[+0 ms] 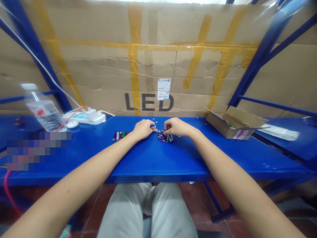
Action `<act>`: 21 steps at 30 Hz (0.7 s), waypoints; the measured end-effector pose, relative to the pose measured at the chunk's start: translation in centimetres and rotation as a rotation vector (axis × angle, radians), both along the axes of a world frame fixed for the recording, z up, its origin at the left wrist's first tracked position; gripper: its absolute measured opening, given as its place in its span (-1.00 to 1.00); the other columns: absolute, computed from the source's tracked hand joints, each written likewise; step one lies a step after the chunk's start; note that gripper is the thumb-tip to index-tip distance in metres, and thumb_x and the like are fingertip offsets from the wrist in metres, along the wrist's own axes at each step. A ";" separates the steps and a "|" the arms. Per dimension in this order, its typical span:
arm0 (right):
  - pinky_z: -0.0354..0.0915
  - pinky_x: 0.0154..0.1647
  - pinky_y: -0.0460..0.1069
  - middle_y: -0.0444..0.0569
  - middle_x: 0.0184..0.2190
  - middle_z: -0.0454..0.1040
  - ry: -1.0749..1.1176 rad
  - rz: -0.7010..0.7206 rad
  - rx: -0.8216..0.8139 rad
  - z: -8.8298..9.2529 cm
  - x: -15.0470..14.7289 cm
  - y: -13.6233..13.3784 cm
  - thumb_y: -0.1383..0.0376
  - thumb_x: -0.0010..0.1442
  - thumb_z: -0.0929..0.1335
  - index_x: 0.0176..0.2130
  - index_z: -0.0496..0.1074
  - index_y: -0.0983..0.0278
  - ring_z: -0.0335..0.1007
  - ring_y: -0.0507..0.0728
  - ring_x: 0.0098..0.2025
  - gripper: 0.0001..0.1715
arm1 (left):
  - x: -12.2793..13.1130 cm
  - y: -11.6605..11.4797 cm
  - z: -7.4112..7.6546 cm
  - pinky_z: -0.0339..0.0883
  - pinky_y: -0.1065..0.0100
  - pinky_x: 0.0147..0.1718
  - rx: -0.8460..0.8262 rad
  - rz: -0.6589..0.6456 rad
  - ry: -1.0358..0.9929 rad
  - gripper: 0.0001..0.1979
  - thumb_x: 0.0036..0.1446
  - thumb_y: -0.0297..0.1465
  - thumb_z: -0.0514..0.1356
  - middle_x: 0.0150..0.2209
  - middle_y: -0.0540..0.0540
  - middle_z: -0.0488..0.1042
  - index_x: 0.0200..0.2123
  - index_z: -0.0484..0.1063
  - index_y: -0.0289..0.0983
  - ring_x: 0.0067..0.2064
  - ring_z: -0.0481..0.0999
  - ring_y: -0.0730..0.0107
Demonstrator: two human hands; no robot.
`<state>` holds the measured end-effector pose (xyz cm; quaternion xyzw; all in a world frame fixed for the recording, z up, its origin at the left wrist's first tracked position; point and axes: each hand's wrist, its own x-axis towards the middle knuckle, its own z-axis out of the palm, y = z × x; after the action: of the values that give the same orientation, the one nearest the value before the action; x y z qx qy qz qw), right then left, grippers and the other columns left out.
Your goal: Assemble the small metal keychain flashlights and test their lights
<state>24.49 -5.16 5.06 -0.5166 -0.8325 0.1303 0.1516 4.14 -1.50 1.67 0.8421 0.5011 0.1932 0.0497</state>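
Observation:
My left hand (144, 129) rests at the far middle of the blue table, its fingers closed on a small blue cylinder (153, 127) with a metal ring or chain at its end. Just to the right, my right hand (175, 126) is pinched above a small pile of carabiners (162, 137) in purple, green and a pale metal colour. Whatever sits between its fingertips is too small to make out. Left of my left hand lies a row of short coloured cylinders (120, 136), purple, silver, green and dark; my left hand and forearm cover part of this row.
An open cardboard box (232, 124) stands at the right, a white strip (279, 131) beside it. At the left are a water bottle (43, 107), a white power strip (97, 118) and a round white object (72, 124). A large carton (106, 72) marked LED closes off the back.

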 end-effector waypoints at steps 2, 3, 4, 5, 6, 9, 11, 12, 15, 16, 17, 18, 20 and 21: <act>0.11 -0.45 -0.07 -0.15 -0.51 0.47 -0.048 0.037 -0.068 0.2 0.1 -0.1 0.31 -0.01 0.49 -0.44 0.45 0.28 0.32 0.02 -0.45 -0.85 | -0.1 -0.1 0.3 0.34 0.26 -0.15 -0.014 0.006 -0.005 -0.84 0.09 -0.28 0.30 -0.14 -0.10 0.62 -0.23 0.60 -0.12 -0.05 0.54 0.10; 0.11 -0.44 -0.07 -0.15 -0.50 0.48 -0.065 0.060 -0.107 0.2 0.2 -0.1 0.29 -0.03 0.50 -0.44 0.45 0.28 0.33 0.03 -0.43 -0.83 | -0.2 -0.1 0.6 0.35 0.25 -0.13 -0.022 0.009 -0.031 -0.80 0.07 -0.26 0.32 -0.13 -0.10 0.62 -0.20 0.59 -0.13 -0.04 0.54 0.10; 0.12 -0.43 -0.07 -0.14 -0.49 0.49 -0.072 0.080 -0.144 0.3 0.3 -0.1 0.25 -0.05 0.52 -0.42 0.46 0.27 0.35 0.04 -0.42 -0.79 | -0.6 0.0 0.8 0.36 0.26 -0.12 -0.025 0.018 -0.072 -0.76 0.07 -0.24 0.32 -0.11 -0.11 0.61 -0.17 0.57 -0.14 -0.04 0.54 0.11; 0.13 -0.42 -0.07 -0.14 -0.47 0.51 -0.073 0.096 -0.176 0.3 0.4 -0.1 0.21 -0.08 0.54 -0.40 0.47 0.27 0.37 0.06 -0.40 -0.73 | -1.0 0.0 1.2 0.37 0.26 -0.10 -0.021 0.038 -0.122 -0.71 0.07 -0.20 0.31 -0.09 -0.12 0.60 -0.13 0.55 -0.15 -0.04 0.54 0.12; 0.14 -0.41 -0.07 -0.13 -0.45 0.52 -0.070 0.108 -0.195 0.4 0.5 -0.1 0.16 -0.11 0.55 -0.36 0.49 0.26 0.38 0.07 -0.39 -0.66 | -1.7 0.0 1.7 0.37 0.25 -0.08 -0.004 0.062 -0.178 -0.67 0.10 -0.17 0.29 -0.07 -0.14 0.59 -0.09 0.52 -0.17 -0.03 0.54 0.12; 0.15 -0.40 -0.06 -0.11 -0.41 0.54 -0.068 0.133 -0.199 0.5 0.7 -0.1 0.02 -0.16 0.57 -0.30 0.51 0.25 0.39 0.09 -0.36 -0.51 | -4.8 0.0 3.4 0.38 0.20 -0.04 0.117 0.234 -0.259 -0.65 0.27 -0.20 0.11 -0.03 -0.20 0.57 0.05 0.42 -0.19 -0.03 0.54 0.12; 0.14 -0.41 -0.06 -0.09 -0.40 0.53 -0.056 0.129 -0.178 0.6 0.7 -0.2 -0.05 -0.07 0.52 -0.32 0.51 0.26 0.37 0.08 -0.37 -0.52 | -7.4 -0.1 4.7 0.39 0.15 -0.05 0.188 0.385 -0.168 -0.66 0.28 -0.30 0.06 -0.04 -0.25 0.57 0.08 0.40 -0.20 -0.03 0.55 0.06; 0.13 -0.42 -0.05 -0.07 -0.40 0.53 -0.044 0.115 -0.163 0.6 0.7 -0.3 -0.06 -0.01 0.48 -0.33 0.51 0.27 0.36 0.08 -0.37 -0.54 | -8.8 0.0 5.2 0.40 0.13 -0.07 0.199 0.469 -0.092 -0.67 0.26 -0.35 0.06 -0.05 -0.29 0.57 0.05 0.42 -0.23 -0.03 0.56 0.01; 0.12 -0.43 -0.05 -0.04 -0.39 0.53 -0.002 0.044 -0.101 0.6 0.7 -0.4 -0.07 0.12 0.40 -0.36 0.49 0.29 0.35 0.07 -0.38 -0.54 | -12.4 0.7 5.7 0.46 0.13 -0.17 -0.053 0.667 0.172 -0.75 0.07 -0.50 0.16 -0.18 -0.39 0.59 -0.16 0.53 -0.36 -0.12 0.59 -0.09; 0.11 -0.44 -0.05 -0.04 -0.39 0.53 0.006 0.024 -0.083 0.5 0.7 -0.4 -0.07 0.13 0.39 -0.36 0.49 0.29 0.35 0.07 -0.38 -0.55 | -13.2 1.0 5.5 0.48 0.17 -0.24 -0.244 0.686 0.233 -0.76 0.01 -0.55 0.19 -0.27 -0.38 0.60 -0.21 0.54 -0.40 -0.21 0.61 -0.07; 0.11 -0.44 -0.05 -0.04 -0.38 0.53 0.012 0.010 -0.073 0.4 0.7 -0.3 -0.06 0.14 0.39 -0.36 0.48 0.28 0.35 0.06 -0.38 -0.55 | -13.8 1.4 5.2 0.50 0.18 -0.31 -0.397 0.697 0.254 -0.76 -0.02 -0.58 0.18 -0.36 -0.37 0.59 -0.24 0.54 -0.44 -0.28 0.62 -0.05; 0.12 -0.44 -0.06 -0.04 -0.38 0.53 0.016 0.004 -0.068 0.4 0.7 -0.2 -0.05 0.15 0.38 -0.36 0.48 0.28 0.35 0.06 -0.39 -0.56 | -14.3 1.6 4.9 0.50 0.19 -0.39 -0.476 0.691 0.258 -0.78 -0.03 -0.58 0.18 -0.43 -0.36 0.57 -0.27 0.54 -0.46 -0.36 0.61 -0.04; 0.12 -0.45 -0.06 -0.05 -0.39 0.53 0.023 0.001 -0.068 0.2 0.8 -0.1 -0.03 0.16 0.38 -0.36 0.47 0.28 0.35 0.05 -0.41 -0.58 | -14.6 1.8 4.1 0.50 0.19 -0.48 -0.581 0.685 0.223 -0.79 0.02 -0.54 0.18 -0.49 -0.33 0.55 -0.25 0.53 -0.48 -0.47 0.60 -0.01; 0.12 -0.46 -0.06 -0.06 -0.40 0.53 0.027 0.000 -0.070 0.1 0.8 0.0 -0.02 0.17 0.38 -0.36 0.47 0.29 0.34 0.04 -0.43 -0.59 | -14.5 1.8 3.9 0.49 0.18 -0.51 -0.605 0.685 0.204 -0.77 0.05 -0.51 0.18 -0.49 -0.33 0.55 -0.22 0.52 -0.49 -0.50 0.59 -0.01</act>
<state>25.31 -5.15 5.20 -0.5199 -0.8253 0.1664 0.1447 -10.33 0.30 5.58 0.5905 0.7864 -0.0401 0.1768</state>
